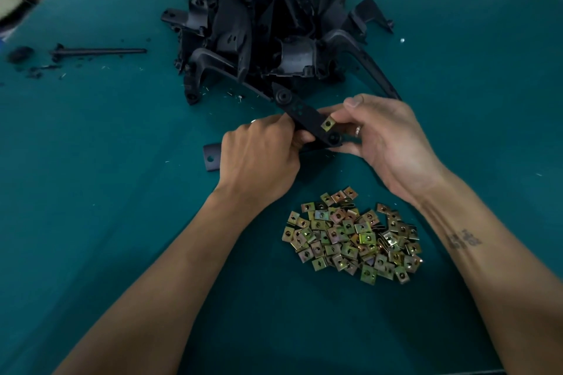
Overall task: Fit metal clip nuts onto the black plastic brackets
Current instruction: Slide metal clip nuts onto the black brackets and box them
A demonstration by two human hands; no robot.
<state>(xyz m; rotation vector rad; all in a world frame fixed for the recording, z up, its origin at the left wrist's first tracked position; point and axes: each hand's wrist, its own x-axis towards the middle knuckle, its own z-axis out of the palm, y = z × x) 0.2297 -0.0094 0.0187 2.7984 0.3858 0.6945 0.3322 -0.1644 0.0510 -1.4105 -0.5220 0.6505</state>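
You hold one black bracket (304, 119) above the green table (122, 161), its long axis running from upper left down to lower right, and no writing can be read on it. A brass-coloured clip nut (328, 123) sits on its lower right end — your right hand (387, 143) pinches that end, fingers curled around it, thumb raised. Your left hand (259, 158) grips the bracket's middle, knuckles up. Nearer you, loose clip nuts (355, 237) lie heaped; behind, a pile of brackets (265, 24). A separate black piece (212, 157) lies just beside your left hand — a dark rod (100, 52) lies far left.
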